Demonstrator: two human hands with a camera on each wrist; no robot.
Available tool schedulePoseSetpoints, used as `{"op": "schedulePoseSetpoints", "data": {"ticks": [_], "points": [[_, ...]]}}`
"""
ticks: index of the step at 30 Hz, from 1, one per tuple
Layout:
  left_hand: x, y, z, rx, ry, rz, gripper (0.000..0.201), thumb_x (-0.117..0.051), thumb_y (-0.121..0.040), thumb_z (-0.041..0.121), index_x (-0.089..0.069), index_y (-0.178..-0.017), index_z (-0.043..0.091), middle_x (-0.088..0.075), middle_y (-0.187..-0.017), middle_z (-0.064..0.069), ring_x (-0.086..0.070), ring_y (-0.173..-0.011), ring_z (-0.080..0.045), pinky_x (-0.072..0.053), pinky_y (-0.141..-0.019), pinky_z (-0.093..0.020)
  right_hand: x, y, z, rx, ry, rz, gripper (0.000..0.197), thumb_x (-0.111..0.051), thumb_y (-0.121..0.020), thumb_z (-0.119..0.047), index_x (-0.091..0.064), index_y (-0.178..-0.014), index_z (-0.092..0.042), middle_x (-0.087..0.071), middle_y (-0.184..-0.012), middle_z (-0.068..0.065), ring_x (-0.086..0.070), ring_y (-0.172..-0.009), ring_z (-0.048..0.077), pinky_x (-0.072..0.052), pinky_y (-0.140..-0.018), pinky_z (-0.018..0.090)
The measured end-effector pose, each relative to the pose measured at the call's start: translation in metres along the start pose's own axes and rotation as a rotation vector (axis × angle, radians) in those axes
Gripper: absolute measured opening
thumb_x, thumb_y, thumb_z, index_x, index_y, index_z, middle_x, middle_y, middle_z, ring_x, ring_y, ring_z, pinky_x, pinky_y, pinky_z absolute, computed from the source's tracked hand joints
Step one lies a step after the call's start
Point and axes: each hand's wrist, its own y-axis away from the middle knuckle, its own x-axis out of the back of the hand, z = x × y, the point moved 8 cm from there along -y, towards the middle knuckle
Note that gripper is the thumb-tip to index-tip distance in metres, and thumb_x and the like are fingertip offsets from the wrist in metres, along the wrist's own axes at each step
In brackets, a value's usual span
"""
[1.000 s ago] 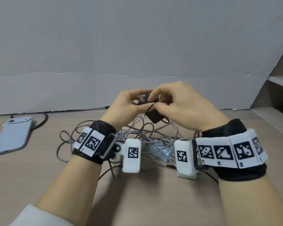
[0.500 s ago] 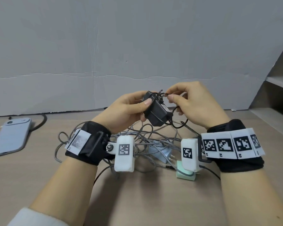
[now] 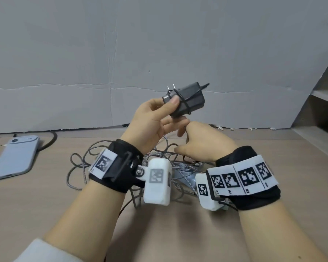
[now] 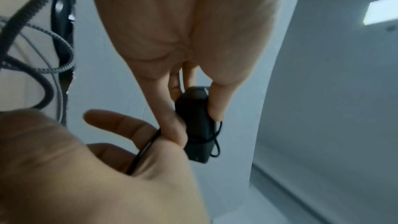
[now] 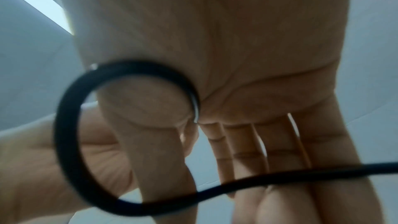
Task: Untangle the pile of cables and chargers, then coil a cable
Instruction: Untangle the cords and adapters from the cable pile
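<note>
Above the middle of the tan wooden table [image 3: 45, 214], at about 12 o'clock from the wrists, the left hand [image 3: 150, 125] holds up a black rectangular plug-in charger [image 3: 187, 100] with two metal prongs pointing up and to 11 o'clock. Its thumb presses one face and its fingers [image 4: 170, 117] curl against the opposite side, so the charger is pinched between them. A thin black cord [image 3: 183, 100] is wrapped around the charger's body; one strand leaves it and runs down toward 6 o'clock into the right hand [image 3: 201, 144].

That hand sits just below the charger, at roughly 5 o'clock from it, close to the left fingers. From the right wrist view the cord [image 5: 71, 125] makes a loop around the base of the thumb and disappears between thumb and forefinger, while the other fingers [image 5: 269, 142] lie side by side, fairly straight. Whether the thumb actually nips the cord I cannot tell.

Beneath both hands, on the table, lies the tangled pile of grey braided cables [image 3: 80, 167], with a pale charger partly hidden among them. At 9 o'clock, well apart from the pile, rests a light blue flat phone [image 3: 15, 157], camera side up. A grey wall [image 3: 159, 44] stands behind.
</note>
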Motion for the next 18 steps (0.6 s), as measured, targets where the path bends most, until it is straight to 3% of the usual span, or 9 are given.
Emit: {"op": "schedulePoseSetpoints", "data": {"ticks": [2, 4, 7, 10, 12, 14, 18], "points": [[0.000, 0.003, 0.002, -0.063, -0.190, 0.083, 0.008, -0.070, -0.094, 0.016, -0.069, -0.090, 0.010, -0.074, -0.087, -0.007, -0.068, -0.070, -0.024, -0.062, -0.070, -0.037, -0.005, 0.004, -0.002, -0.039, 0.049, -0.053, 0.034, -0.069, -0.087, -0.034, -0.053, -0.114, -0.019, -0.054, -0.099, -0.002, -0.058, -0.095, 0.021, -0.042, -0.066, 0.032], [0.006, 0.004, 0.006, -0.146, -0.434, 0.176, 0.023, -0.078, -0.088, 0.023, -0.063, -0.101, 0.012, -0.074, -0.096, -0.003, -0.069, -0.070, -0.020, -0.057, -0.063, -0.035, -0.007, 0.008, -0.004, -0.059, 0.056, -0.092, 0.039, -0.071, -0.085, -0.033, -0.050, -0.116, -0.020, -0.050, -0.095, -0.005, -0.058, -0.092, 0.020, -0.040, -0.058, 0.030], [0.014, 0.004, 0.013, -0.268, -0.727, 0.240, 0.034, -0.082, -0.082, 0.030, -0.061, -0.108, 0.022, -0.068, -0.106, 0.007, -0.070, -0.083, -0.016, -0.059, -0.076, -0.039, -0.002, 0.015, -0.012, -0.019, 0.109, -0.102, 0.040, -0.071, -0.083, -0.035, -0.054, -0.116, -0.020, -0.059, -0.096, -0.004, -0.061, -0.087, 0.016, -0.050, -0.065, 0.031], [0.018, 0.000, 0.015, -0.317, -0.892, 0.222, 0.038, -0.081, -0.082, 0.020, -0.064, -0.115, 0.023, -0.064, -0.107, 0.007, -0.057, -0.072, -0.001, -0.053, -0.075, -0.028, 0.011, 0.021, -0.016, 0.017, 0.084, -0.081, 0.034, -0.069, -0.081, -0.030, -0.059, -0.112, -0.021, -0.065, -0.092, -0.006, -0.064, -0.087, 0.015, -0.054, -0.072, 0.031], [0.021, -0.004, 0.014, -0.299, -0.934, 0.183, 0.042, -0.079, -0.081, 0.017, -0.067, -0.121, 0.024, -0.064, -0.109, 0.004, -0.055, -0.074, 0.002, -0.053, -0.081, -0.028, 0.023, 0.021, -0.019, 0.069, -0.001, -0.021, 0.022, -0.067, -0.081, -0.024, -0.064, -0.102, -0.024, -0.063, -0.085, -0.007, -0.063, -0.082, 0.016, -0.052, -0.067, 0.031], [0.023, -0.007, 0.011, -0.233, -0.969, 0.137, 0.044, -0.077, -0.083, 0.020, -0.067, -0.126, 0.026, -0.067, -0.111, 0.004, -0.060, -0.081, 0.000, -0.056, -0.091, -0.036, 0.039, 0.019, -0.019, 0.127, -0.107, 0.088, 0.009, -0.066, -0.083, -0.023, -0.072, -0.089, -0.025, -0.066, -0.077, -0.007, -0.062, -0.075, 0.013, -0.049, -0.064, 0.028], [0.021, -0.006, 0.000, -0.052, -0.877, -0.024, 0.045, -0.075, -0.086, 0.028, -0.066, -0.130, 0.027, -0.073, -0.111, 0.002, -0.069, -0.097, -0.007, -0.052, -0.102, -0.039, 0.066, 0.019, -0.002, 0.162, -0.207, 0.295, 0.022, -0.070, -0.090, -0.037, -0.074, -0.078, -0.020, -0.068, -0.071, -0.005, -0.060, -0.072, 0.009, -0.046, -0.065, 0.029]]}}
